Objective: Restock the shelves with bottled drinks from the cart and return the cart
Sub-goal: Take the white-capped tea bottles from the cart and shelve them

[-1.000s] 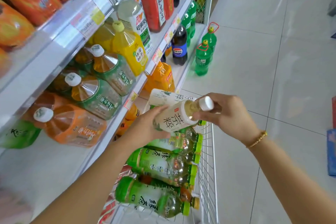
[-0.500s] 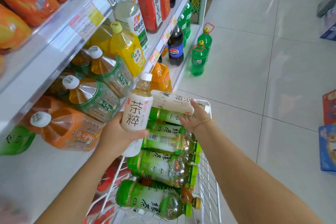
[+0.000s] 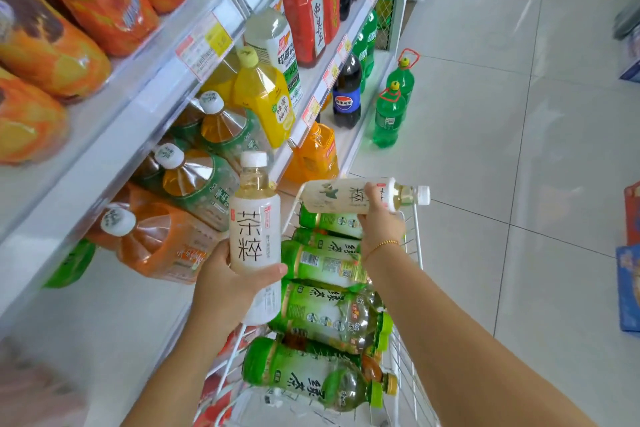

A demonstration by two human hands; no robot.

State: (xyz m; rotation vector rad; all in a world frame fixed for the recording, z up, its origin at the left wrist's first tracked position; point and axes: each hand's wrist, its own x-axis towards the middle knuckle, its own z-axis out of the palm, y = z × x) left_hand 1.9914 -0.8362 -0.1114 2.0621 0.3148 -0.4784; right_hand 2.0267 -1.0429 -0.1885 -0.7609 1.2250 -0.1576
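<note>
Over the left edge of the cart [image 3: 408,367], a white tea bottle [image 3: 255,239] stands upright in the left hand [image 3: 227,291]. Fingers and thumb are wrapped round its lower half, so the cap points up and the label faces the person, much as it would sit on display. Just to its right, a second white bottle [image 3: 332,197] lies level in the right hand [image 3: 381,224], which grips it from below near the neck, cap pointing right. That sideways hold looks like a lift straight off the pile, not yet turned for shelving. The two bottles are near each other but apart.

Under both hands the cart is packed with green bottles [image 3: 322,315] laid on their sides, probably so they stack without toppling. By that load, restocking has a good way to go and the cart's return is far off.

Left of the hands, the lower shelf [image 3: 86,308] has bare white board in front of an orange jug [image 3: 162,246] lying on its side; this gap seems the likeliest spot for the upright bottle, though I cannot tell which row the white tea belongs to. Further along stand a yellow bottle [image 3: 266,104] and a cola bottle [image 3: 347,94]. Two green jugs [image 3: 388,118] stand on the floor [image 3: 502,184] just beside the shelf's base.
</note>
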